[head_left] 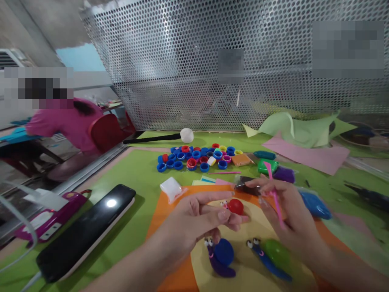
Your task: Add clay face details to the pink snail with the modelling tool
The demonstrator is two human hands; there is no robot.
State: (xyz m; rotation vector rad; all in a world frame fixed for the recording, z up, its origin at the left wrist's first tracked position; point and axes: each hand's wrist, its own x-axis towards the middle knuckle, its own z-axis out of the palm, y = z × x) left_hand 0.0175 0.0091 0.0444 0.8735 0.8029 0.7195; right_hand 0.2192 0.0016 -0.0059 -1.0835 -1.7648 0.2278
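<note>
A slim pink tool (pixel 277 205) slants upward in the grip of the right hand (pixel 293 213), above the right side of a cream paper shape (pixel 244 273); the left hand (pixel 196 217), well apart from it, hovers with thumb and fingers drawn close, and whether it pinches anything cannot be told; just beyond its fingertips sits a red-shelled snail (pixel 236 207) with googly eyes, partly hidden; nearer the wearer lie a blue-shelled snail (pixel 224 251) with a purple body and, to its right, a green-shelled snail (pixel 276 251) with a blue body; an orange sheet (pixel 165 209) lies beneath the cream shape on the green worktop (pixel 136 219); behind the sheet spread bottle caps (pixel 196 154), mostly blue, with a white packet (pixel 170 188) in front of them, to the left; green (pixel 266 167), purple (pixel 285 175) and blue packets (pixel 316 205) line the right side; a long black device (pixel 88 231) rests at left beside a magenta power strip (pixel 60 215); a perforated metal panel (pixel 194 89) rises behind; at far left, a person in a pink top (pixel 73 125) sits by a red chair back (pixel 105 134).
</note>
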